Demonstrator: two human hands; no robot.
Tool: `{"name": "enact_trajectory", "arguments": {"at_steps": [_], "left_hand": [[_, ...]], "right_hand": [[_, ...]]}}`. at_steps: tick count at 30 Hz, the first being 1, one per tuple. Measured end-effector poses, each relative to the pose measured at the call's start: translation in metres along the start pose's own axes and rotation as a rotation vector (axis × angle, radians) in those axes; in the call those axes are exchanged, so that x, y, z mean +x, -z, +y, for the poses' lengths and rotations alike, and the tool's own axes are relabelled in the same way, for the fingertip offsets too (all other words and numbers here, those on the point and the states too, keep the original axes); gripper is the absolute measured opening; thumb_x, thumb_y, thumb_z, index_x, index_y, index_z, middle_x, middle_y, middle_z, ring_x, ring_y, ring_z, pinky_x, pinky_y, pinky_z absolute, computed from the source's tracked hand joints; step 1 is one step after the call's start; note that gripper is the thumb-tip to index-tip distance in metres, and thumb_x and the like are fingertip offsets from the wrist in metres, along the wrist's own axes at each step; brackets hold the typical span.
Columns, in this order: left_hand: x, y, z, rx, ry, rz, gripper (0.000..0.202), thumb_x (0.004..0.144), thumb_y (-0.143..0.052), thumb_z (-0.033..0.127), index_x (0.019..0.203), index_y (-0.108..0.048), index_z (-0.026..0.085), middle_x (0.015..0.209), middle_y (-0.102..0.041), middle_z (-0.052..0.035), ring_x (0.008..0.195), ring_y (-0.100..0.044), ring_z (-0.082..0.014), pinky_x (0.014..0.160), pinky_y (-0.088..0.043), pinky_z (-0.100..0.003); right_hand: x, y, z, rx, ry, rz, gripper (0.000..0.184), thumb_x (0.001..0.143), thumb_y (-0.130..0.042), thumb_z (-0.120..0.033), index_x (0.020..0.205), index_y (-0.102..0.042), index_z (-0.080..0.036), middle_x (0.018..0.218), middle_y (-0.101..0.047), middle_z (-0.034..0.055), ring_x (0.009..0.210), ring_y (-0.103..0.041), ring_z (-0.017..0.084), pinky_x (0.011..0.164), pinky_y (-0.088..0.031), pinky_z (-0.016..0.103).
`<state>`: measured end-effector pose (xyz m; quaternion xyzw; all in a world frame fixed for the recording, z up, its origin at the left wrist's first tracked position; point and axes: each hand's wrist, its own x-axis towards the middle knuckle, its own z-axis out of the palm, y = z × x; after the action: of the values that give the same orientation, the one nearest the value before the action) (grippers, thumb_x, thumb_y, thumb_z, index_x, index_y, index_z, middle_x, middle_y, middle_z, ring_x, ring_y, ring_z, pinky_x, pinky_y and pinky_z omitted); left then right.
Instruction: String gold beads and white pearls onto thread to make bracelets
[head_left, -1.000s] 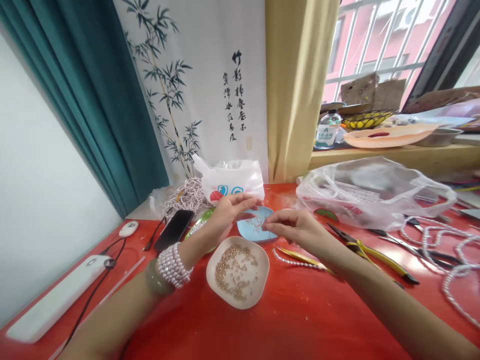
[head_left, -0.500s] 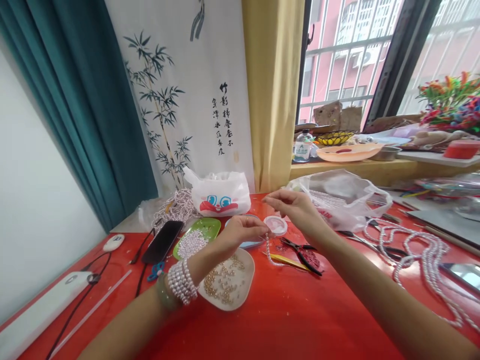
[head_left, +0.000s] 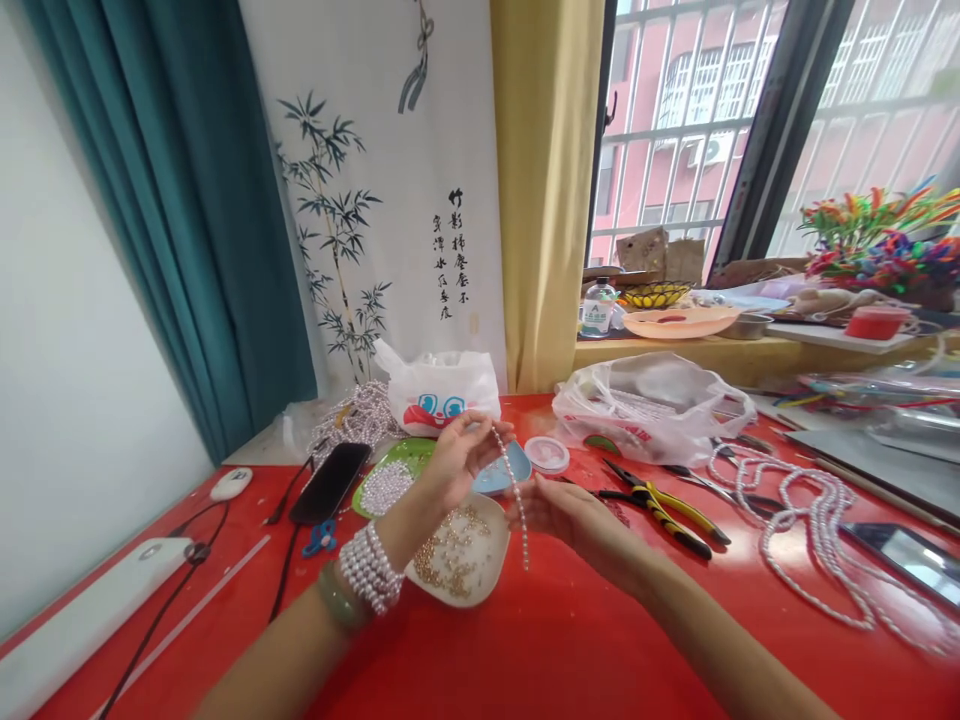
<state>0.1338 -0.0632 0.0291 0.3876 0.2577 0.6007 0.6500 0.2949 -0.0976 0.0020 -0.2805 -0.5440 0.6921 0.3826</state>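
Note:
A short strand of pearly beads (head_left: 516,492) hangs down in front of the red table. My left hand (head_left: 459,458) pinches its upper end between thumb and fingers. Close beside the strand's middle is my right hand (head_left: 564,510), fingers stretched toward it and loosely apart; whether they touch the beads I cannot tell. Several rows of pearl bracelet (head_left: 371,568) and a green bangle (head_left: 339,597) circle my left wrist. Under the hands lies a cream tray (head_left: 466,590) of gold beads, near a green tray (head_left: 364,497) of pale beads and a blue tray (head_left: 516,468).
Yellow-and-black pliers (head_left: 667,508) lie right of my right hand, with long bead strands (head_left: 817,520) beyond. A round white lid (head_left: 547,455), plastic bags (head_left: 645,400) and a cartoon-face bag (head_left: 442,395) stand behind. A phone (head_left: 331,483) and cables are at left.
My right hand has come down and toward me, beside the strand. My left hand has turned and lifted the strand, which now hangs free. The yellow-and-black pliers have come into sight.

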Motion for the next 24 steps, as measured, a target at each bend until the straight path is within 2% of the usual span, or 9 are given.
{"name": "enact_trajectory", "arguments": {"at_steps": [6,13,24], "left_hand": [[0.007,0.017,0.000,-0.022,-0.124,0.097,0.010,0.077,-0.056,0.011,0.074,-0.048,0.017,0.076,-0.066,-0.0016,0.069,-0.064,-0.0103,0.066,-0.048,-0.019],[0.014,0.036,0.003,-0.065,-0.101,0.164,0.009,0.078,-0.053,0.008,0.074,-0.051,0.016,0.075,-0.066,-0.0031,0.069,-0.065,-0.0127,0.064,-0.051,-0.021],[0.020,0.044,0.005,-0.128,-0.109,0.181,0.012,0.080,-0.050,0.007,0.071,-0.053,0.015,0.073,-0.067,-0.0037,0.071,-0.066,-0.0133,0.067,-0.052,-0.022]], "right_hand": [[-0.001,-0.004,0.011,0.106,-0.152,0.020,0.026,0.084,-0.048,-0.033,0.089,-0.064,-0.013,0.083,-0.067,0.0085,0.073,-0.062,0.013,0.071,-0.044,0.026],[0.002,-0.001,0.024,0.186,-0.222,0.045,0.021,0.084,-0.047,-0.026,0.087,-0.063,-0.013,0.085,-0.068,0.0072,0.068,-0.061,0.010,0.064,-0.044,0.020],[0.001,0.001,0.025,0.232,-0.275,0.062,0.022,0.085,-0.045,-0.020,0.082,-0.063,-0.009,0.081,-0.070,0.0095,0.064,-0.063,0.010,0.062,-0.047,0.020]]}}
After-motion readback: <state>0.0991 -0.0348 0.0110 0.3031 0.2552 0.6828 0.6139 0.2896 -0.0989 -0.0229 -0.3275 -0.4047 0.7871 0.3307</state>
